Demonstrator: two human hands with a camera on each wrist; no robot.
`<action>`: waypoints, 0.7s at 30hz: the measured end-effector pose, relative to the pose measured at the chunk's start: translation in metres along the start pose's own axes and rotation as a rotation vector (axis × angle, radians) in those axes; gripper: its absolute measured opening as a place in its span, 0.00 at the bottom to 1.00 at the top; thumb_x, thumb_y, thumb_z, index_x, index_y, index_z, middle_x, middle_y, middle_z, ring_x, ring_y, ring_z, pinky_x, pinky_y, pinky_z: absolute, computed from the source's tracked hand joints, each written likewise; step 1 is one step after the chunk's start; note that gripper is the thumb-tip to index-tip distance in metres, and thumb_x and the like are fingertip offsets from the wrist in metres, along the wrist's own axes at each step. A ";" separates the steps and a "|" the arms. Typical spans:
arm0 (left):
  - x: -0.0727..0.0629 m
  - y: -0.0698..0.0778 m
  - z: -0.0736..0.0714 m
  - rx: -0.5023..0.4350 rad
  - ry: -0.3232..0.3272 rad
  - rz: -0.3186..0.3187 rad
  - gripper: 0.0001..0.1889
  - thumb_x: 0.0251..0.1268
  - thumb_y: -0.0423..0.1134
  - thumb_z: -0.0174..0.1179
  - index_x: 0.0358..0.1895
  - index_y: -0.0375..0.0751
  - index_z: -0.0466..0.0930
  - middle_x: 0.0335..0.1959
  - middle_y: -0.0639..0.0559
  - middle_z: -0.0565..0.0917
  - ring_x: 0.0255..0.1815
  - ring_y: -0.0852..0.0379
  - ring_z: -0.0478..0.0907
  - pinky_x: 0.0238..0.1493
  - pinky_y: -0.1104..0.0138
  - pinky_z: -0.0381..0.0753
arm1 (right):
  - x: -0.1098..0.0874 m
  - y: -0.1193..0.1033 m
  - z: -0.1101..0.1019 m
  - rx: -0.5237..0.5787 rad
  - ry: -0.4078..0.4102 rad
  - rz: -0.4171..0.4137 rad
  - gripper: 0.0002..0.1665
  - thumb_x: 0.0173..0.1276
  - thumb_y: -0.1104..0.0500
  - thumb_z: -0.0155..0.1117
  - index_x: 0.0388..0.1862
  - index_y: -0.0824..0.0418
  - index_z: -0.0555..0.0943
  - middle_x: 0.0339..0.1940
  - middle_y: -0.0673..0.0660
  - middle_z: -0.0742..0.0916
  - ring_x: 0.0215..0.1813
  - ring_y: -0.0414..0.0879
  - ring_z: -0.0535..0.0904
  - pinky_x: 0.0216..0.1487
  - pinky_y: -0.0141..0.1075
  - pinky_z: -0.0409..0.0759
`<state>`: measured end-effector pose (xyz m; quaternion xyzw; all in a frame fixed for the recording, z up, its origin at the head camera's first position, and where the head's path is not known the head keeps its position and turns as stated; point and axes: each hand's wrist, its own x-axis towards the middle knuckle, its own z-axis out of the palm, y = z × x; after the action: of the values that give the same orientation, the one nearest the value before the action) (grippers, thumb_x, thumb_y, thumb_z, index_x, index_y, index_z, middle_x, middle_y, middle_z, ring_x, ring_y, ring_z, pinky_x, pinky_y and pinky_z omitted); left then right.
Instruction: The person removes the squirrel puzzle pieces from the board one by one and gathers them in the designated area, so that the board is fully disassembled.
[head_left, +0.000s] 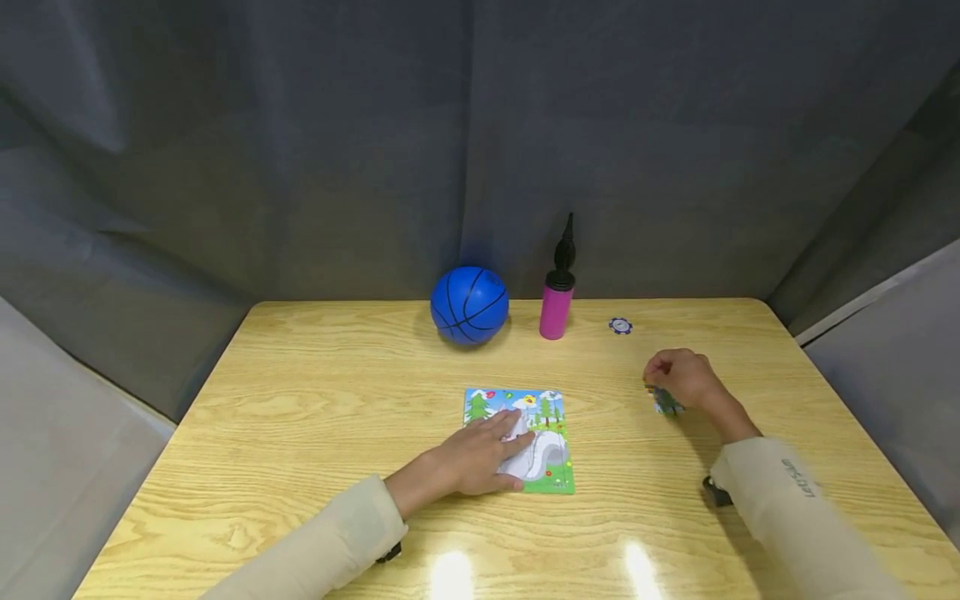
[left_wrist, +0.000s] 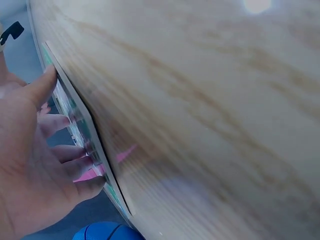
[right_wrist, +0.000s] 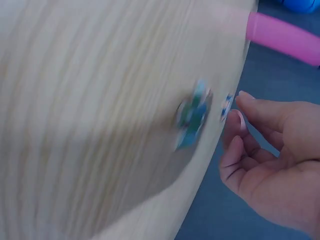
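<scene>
A flat puzzle board with trees, flowers and a pale grey printed shape lies on the table. My left hand rests on it, fingers spread across the picture; in the left wrist view its thumb reaches the board's edge. Over to the right, my right hand hovers above a few small blue-green puzzle pieces, partly covering them. In the right wrist view these pieces lie blurred on the wood, while the right hand has loosely curled fingers and a gap between thumb and forefinger, nothing visible in it.
Along the back of the table stand a blue basketball and a magenta hand pump with a black nozzle. A blue-and-white poker chip lies right of the pump. Dark curtain hangs behind the table.
</scene>
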<state>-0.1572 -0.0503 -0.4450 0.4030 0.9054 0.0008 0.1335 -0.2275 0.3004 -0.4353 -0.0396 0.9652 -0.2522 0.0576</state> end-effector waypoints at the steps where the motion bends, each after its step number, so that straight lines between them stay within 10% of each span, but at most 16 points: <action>1: 0.000 0.000 0.000 -0.003 0.004 0.002 0.38 0.66 0.64 0.47 0.75 0.53 0.51 0.77 0.41 0.47 0.78 0.46 0.47 0.74 0.53 0.56 | 0.000 -0.005 0.002 0.013 -0.005 -0.012 0.09 0.70 0.60 0.57 0.39 0.64 0.81 0.34 0.59 0.85 0.34 0.48 0.78 0.35 0.39 0.75; 21: -0.020 -0.018 0.002 -0.012 0.051 -0.051 0.37 0.67 0.64 0.46 0.74 0.52 0.55 0.77 0.40 0.51 0.78 0.46 0.49 0.74 0.53 0.57 | 0.017 -0.108 0.061 0.146 -0.120 -0.127 0.08 0.62 0.61 0.66 0.39 0.63 0.82 0.32 0.54 0.84 0.33 0.43 0.76 0.35 0.32 0.74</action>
<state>-0.1575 -0.0771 -0.4443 0.3788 0.9185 0.0132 0.1126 -0.2311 0.1751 -0.4367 -0.1115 0.9346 -0.3222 0.1017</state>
